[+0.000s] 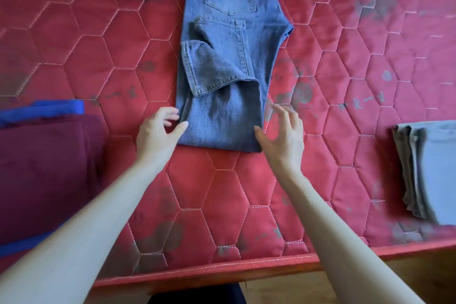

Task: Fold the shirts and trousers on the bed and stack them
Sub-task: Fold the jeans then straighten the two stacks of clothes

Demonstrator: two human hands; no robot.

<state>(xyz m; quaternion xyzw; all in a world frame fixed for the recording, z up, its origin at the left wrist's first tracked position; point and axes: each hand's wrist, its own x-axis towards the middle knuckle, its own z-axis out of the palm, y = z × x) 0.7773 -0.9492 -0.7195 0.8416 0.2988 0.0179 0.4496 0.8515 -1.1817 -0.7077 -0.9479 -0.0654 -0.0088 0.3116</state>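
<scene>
Blue jeans (229, 57) lie lengthwise in the middle of the red quilted mattress (222, 192), their leg ends folded back up over the legs, a back pocket showing at the top. My left hand (158, 136) is at the fold's near left corner, fingers loosely spread, thumb touching the denim edge. My right hand (283, 136) hovers at the near right corner with fingers spread, thumb close to the cloth. Neither hand grips anything.
A folded maroon garment (47, 175) lies on a blue one (56, 108) at the left. Folded grey trousers (429, 170) sit at the right edge. The mattress front edge (222, 274) runs along the bottom, with wooden floor below.
</scene>
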